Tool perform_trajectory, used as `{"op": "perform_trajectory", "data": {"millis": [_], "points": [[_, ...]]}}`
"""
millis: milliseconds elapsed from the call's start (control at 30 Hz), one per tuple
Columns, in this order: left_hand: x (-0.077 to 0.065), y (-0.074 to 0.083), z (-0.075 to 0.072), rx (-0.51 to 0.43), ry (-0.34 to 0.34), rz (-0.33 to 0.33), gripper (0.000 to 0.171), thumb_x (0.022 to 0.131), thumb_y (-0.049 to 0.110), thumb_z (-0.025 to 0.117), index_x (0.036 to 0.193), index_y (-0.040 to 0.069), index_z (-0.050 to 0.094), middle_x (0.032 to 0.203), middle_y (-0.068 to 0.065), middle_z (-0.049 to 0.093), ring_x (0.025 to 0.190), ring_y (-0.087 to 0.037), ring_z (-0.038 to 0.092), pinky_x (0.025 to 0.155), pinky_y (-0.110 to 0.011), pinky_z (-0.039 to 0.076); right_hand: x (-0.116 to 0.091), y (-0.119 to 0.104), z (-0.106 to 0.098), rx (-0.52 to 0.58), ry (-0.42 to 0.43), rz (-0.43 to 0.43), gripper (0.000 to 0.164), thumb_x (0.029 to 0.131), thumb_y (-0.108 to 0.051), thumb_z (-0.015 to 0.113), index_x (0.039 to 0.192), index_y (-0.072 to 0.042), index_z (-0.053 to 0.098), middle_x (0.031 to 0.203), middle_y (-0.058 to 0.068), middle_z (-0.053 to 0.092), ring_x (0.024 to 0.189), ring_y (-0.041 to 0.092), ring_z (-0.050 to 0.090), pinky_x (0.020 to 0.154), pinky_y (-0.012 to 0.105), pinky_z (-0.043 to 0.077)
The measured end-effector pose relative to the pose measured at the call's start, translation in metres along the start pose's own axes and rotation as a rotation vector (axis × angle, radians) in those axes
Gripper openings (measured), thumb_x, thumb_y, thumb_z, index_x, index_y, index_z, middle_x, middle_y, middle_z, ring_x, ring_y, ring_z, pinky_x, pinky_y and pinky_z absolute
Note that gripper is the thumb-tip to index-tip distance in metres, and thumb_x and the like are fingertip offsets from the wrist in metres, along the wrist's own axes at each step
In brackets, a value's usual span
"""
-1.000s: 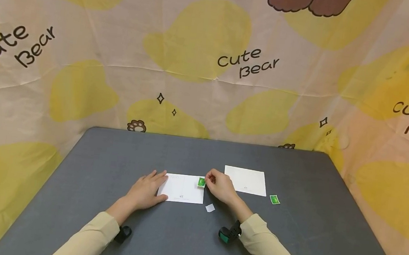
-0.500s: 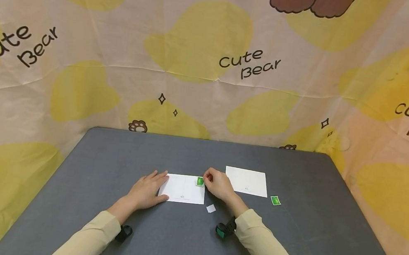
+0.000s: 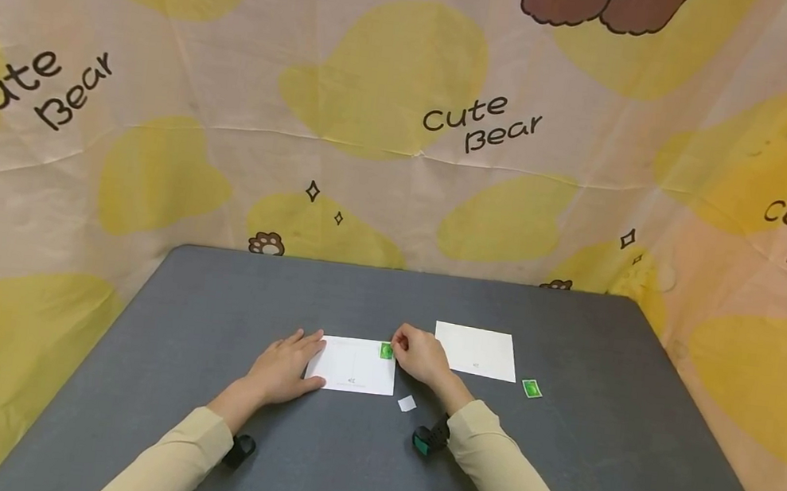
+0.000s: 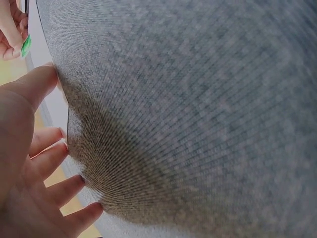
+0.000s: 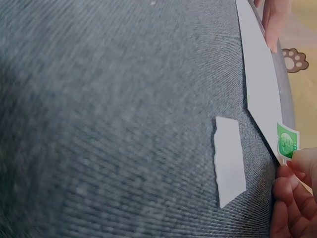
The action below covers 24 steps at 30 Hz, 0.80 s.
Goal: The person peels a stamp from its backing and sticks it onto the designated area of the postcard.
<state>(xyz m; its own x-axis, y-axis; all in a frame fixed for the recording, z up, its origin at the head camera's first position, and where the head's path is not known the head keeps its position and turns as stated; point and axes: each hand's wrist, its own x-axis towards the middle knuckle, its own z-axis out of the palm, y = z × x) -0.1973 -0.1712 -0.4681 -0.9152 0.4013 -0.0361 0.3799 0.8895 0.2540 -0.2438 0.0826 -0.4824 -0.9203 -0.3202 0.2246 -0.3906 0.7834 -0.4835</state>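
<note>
A white postcard [image 3: 345, 367] lies on the grey table, and my left hand [image 3: 283, 367] rests spread on its left end. Thumb and fingers of that hand look straight and apart in the left wrist view. At the card's upper right corner my right hand [image 3: 422, 357] pinches a small green stamp [image 5: 286, 141] by its edge. In the right wrist view the stamp stands tilted over the card's corner, its lower edge near the paper. Whether it touches the card all along I cannot tell.
Behind my right hand lies a second white postcard [image 3: 476, 350]. Another green stamp [image 3: 532, 388] is to its right. A small white paper piece [image 3: 407, 404] sits near the first card's lower right corner. A printed cloth [image 3: 378, 116] hangs behind the table.
My right hand has moved slightly left with the stamp, over the card's upper right corner. The stamp now lines up more closely with that corner. My left hand has stayed put.
</note>
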Motion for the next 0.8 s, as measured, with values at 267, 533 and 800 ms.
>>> {"op": "perform_trajectory", "data": {"millis": [267, 533, 800], "points": [[-0.001, 0.0, 0.0009, 0.004, -0.014, -0.002, 0.068, 0.083, 0.039, 0.065, 0.137, 0.004, 0.043, 0.146, -0.011, 0.036, 0.133, -0.038, 0.031, 0.101, -0.057, 0.029, -0.0004, -0.0017, 0.002, -0.011, 0.003, 0.0, 0.007, 0.083, -0.011, 0.062, 0.076, -0.011, 0.061, 0.059, -0.006, 0.048, 0.051, 0.007, 0.041, 0.046, 0.02, 0.029], [-0.0006, 0.0016, -0.0003, 0.008, -0.005, -0.006, 0.068, 0.082, 0.039, 0.066, 0.136, 0.004, 0.044, 0.146, -0.01, 0.037, 0.133, -0.037, 0.032, 0.101, -0.057, 0.03, 0.0007, -0.0003, 0.005, -0.031, -0.005, 0.03, 0.008, 0.084, -0.012, 0.062, 0.076, -0.012, 0.059, 0.058, -0.006, 0.046, 0.049, 0.007, 0.039, 0.046, 0.02, 0.028], [0.0005, 0.0016, 0.001, 0.021, -0.002, -0.015, 0.069, 0.081, 0.041, 0.067, 0.136, 0.005, 0.045, 0.146, -0.01, 0.037, 0.133, -0.037, 0.032, 0.101, -0.056, 0.03, 0.0015, -0.0011, 0.0059, -0.043, -0.013, 0.038, 0.007, 0.084, -0.011, 0.061, 0.078, -0.011, 0.058, 0.059, -0.005, 0.047, 0.049, 0.007, 0.039, 0.045, 0.019, 0.028]]}}
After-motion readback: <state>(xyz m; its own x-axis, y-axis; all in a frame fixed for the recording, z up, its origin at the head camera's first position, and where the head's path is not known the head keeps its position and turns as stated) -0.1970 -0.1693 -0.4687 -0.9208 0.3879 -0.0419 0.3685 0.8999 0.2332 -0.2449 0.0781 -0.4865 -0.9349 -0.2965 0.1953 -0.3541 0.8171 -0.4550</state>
